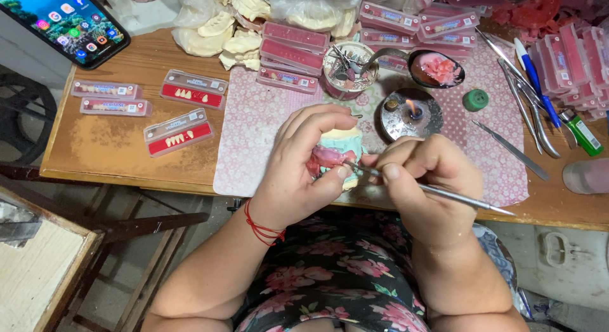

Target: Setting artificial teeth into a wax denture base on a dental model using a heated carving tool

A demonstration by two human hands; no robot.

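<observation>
Item: dental cast (340,151) with pink wax — gripped in your left hand (298,170) over the bench's (120,141) front edge. Right hand (425,179) pinches a metal wax tool (444,193) against it. Risk — a slip gouges the wax; the lit burner (413,111) sits near.

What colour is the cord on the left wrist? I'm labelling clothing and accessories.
Red: a thin red cord around the left wrist, clear in the head view.

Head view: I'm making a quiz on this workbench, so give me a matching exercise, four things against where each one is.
Things:
1. dental model
2. thin metal tool
3. phone
4. small flame burner

Places:
A. top left corner of the table
B. in the left hand
C. on the pink mat, behind the hands
D. in the right hand

Pairs: 1-B, 2-D, 3-A, 4-C
</observation>
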